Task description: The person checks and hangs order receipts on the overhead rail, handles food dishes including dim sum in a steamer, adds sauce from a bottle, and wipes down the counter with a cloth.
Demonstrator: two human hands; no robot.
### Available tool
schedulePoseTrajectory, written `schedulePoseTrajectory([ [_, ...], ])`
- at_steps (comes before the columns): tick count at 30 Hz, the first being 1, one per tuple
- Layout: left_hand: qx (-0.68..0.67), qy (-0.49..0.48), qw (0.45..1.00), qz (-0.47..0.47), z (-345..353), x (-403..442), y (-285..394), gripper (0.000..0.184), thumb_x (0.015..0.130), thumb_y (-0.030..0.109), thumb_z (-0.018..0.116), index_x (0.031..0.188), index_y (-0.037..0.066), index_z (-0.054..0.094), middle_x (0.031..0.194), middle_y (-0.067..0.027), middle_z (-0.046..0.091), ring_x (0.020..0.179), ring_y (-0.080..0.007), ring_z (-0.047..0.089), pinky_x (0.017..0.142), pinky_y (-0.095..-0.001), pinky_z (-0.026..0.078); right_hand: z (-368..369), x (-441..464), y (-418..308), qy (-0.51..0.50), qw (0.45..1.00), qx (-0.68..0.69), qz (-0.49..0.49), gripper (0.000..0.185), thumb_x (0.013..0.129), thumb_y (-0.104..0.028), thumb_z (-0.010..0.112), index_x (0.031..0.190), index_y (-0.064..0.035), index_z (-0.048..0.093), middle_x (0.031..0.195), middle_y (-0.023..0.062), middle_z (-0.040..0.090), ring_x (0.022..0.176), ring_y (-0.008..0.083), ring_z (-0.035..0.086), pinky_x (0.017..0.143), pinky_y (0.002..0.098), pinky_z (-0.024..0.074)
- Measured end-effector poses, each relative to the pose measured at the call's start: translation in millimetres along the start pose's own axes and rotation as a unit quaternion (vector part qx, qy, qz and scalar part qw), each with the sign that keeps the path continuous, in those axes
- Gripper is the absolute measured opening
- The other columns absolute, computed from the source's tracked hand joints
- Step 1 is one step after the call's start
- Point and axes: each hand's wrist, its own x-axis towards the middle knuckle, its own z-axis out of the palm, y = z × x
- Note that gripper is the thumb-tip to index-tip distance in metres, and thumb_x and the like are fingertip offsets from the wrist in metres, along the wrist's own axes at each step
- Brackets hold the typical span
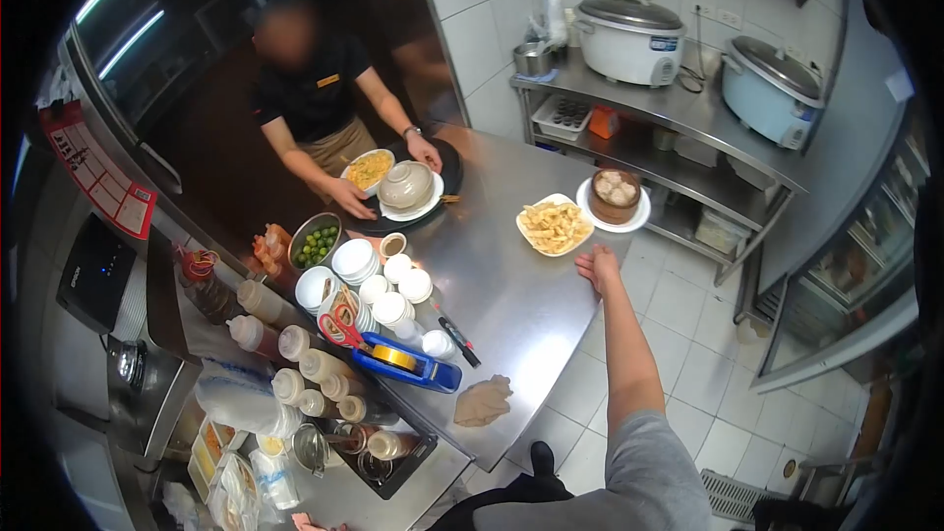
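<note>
My right hand reaches to the steel table's far edge, empty, with its fingers loosely stretched out. Just above it are a white square bowl of fries and a bamboo steamer of dumplings on a white plate. At the bottom edge, a sliver of what looks like my left hand shows; its fingers are too cut off to read. Across the table a co-worker's two hands are at a black tray that holds a lidded clay pot and a plate of yellow food.
Sauce bottles, stacked white cups, a bowl of green limes and a blue tape dispenser crowd the left side. A brown cloth lies near the front edge. Rice cookers stand on a back shelf.
</note>
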Motion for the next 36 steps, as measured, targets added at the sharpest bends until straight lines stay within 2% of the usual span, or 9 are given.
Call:
schedulePoseTrajectory([
  [4, -0.008, 0.012, 1.0, 0.006, 25.2, -1.7, -5.1, 0.043, 0.07, 0.01, 0.052, 0.112, 0.002, 0.051, 0.119, -0.024, 0.045, 0.112, -0.0446, 0.037, 0.092, -0.0551, 0.029, 11.7, 30.7, 3.5, -0.038, 0.997, -0.049, -0.053, 0.037, 0.095, -0.04, 0.037, 0.116, -0.0118, 0.046, 0.088, 0.0102, 0.062, 0.065, 0.0167, 0.063, 0.052, 0.0297, 0.0537],
  [5, -0.009, 0.036, 0.999, 0.01, 46.4, 1.1, -14.7, 0.041, 0.068, 0.007, 0.051, 0.109, 0.001, 0.051, 0.115, -0.0241, 0.046, 0.109, -0.0439, 0.039, 0.091, -0.0528, 0.03, 4.5, 56.0, 16.6, -0.131, 0.985, -0.055, -0.095, 0.034, 0.095, -0.037, 0.037, 0.109, -0.0095, 0.052, 0.081, 0.0102, 0.062, 0.057, 0.0144, 0.061, 0.042, 0.0265, 0.0487],
  [7, -0.026, 0.024, 0.999, -0.038, 27.7, 2.4, 4.9, 0.04, 0.065, 0.002, 0.049, 0.105, 0.0, 0.051, 0.114, -0.0254, 0.045, 0.108, -0.0438, 0.04, 0.093, -0.0504, 0.03, 38.5, 54.7, 21.6, -0.119, 0.975, 0.085, -0.168, 0.026, 0.092, -0.024, 0.04, 0.104, -0.0046, 0.054, 0.074, 0.0098, 0.063, 0.044, 0.0125, 0.052, 0.029, 0.0239, 0.0334],
  [8, -0.043, 0.019, 0.997, -0.065, 26.5, 1.1, 9.3, 0.043, 0.064, 0.003, 0.051, 0.107, 0.001, 0.05, 0.118, -0.024, 0.043, 0.114, -0.0404, 0.037, 0.096, -0.0523, 0.025, 28.5, 65.8, 15.9, -0.176, 0.977, 0.085, -0.085, 0.021, 0.086, -0.014, 0.044, 0.101, -0.004, 0.055, 0.073, 0.0106, 0.062, 0.05, 0.0184, 0.057, 0.037, 0.0279, 0.0441],
  [10, -0.051, 0.01, 0.994, -0.101, 25.3, -1.0, 12.2, 0.045, 0.064, 0.005, 0.053, 0.109, 0.003, 0.05, 0.121, -0.0218, 0.041, 0.119, -0.0366, 0.034, 0.099, -0.0549, 0.021, 43.9, 72.3, 24.1, -0.073, 0.992, -0.049, -0.086, 0.026, 0.088, -0.022, 0.044, 0.1, -0.0028, 0.056, 0.074, 0.0108, 0.062, 0.051, 0.0179, 0.058, 0.036, 0.0275, 0.0426],
  [11, -0.041, 0.004, 0.993, -0.108, 21.4, 1.2, 17.5, 0.045, 0.065, 0.007, 0.053, 0.11, 0.004, 0.05, 0.121, -0.021, 0.042, 0.118, -0.0362, 0.035, 0.098, -0.0556, 0.022, 52.2, 75.7, 27.5, -0.143, 0.985, -0.063, -0.072, 0.029, 0.089, -0.028, 0.043, 0.103, -0.0044, 0.054, 0.073, 0.01, 0.061, 0.049, 0.0178, 0.057, 0.034, 0.0273, 0.041],
  [17, -0.021, -0.038, 0.986, -0.158, 10.8, 1.0, 24.9, 0.045, 0.071, 0.01, 0.054, 0.115, 0.012, 0.048, 0.126, -0.0154, 0.038, 0.123, -0.0353, 0.032, 0.102, -0.0603, 0.017, 82.0, 22.4, 24.7, -0.272, 0.96, -0.041, 0.043, 0.047, 0.089, -0.024, 0.047, 0.13, -0.0085, 0.031, 0.12, 0.0181, 0.05, 0.093, 0.0265, 0.06, 0.054, 0.03, 0.0516],
  [19, -0.021, -0.035, 0.987, -0.158, 9.8, 0.7, 26.3, 0.044, 0.071, 0.01, 0.054, 0.115, 0.012, 0.047, 0.126, -0.0155, 0.038, 0.124, -0.0355, 0.031, 0.102, -0.0605, 0.018, 68.1, -19.5, -8.8, -0.155, 0.986, -0.056, 0.036, 0.034, 0.087, -0.021, 0.053, 0.117, -0.0062, 0.056, 0.108, 0.0153, 0.062, 0.099, 0.0313, 0.057, 0.086, 0.0449, 0.0448],
  [36, -0.03, -0.052, 0.985, -0.161, 4.7, 0.8, 27.7, 0.046, 0.072, 0.012, 0.054, 0.117, 0.011, 0.047, 0.127, -0.0152, 0.038, 0.126, -0.0327, 0.03, 0.102, -0.0621, 0.019, 65.8, -39.4, -14.9, -0.12, 0.969, -0.205, -0.064, 0.035, 0.087, -0.022, 0.053, 0.119, -0.0063, 0.055, 0.111, 0.0146, 0.061, 0.099, 0.0298, 0.057, 0.085, 0.0426, 0.0452],
])
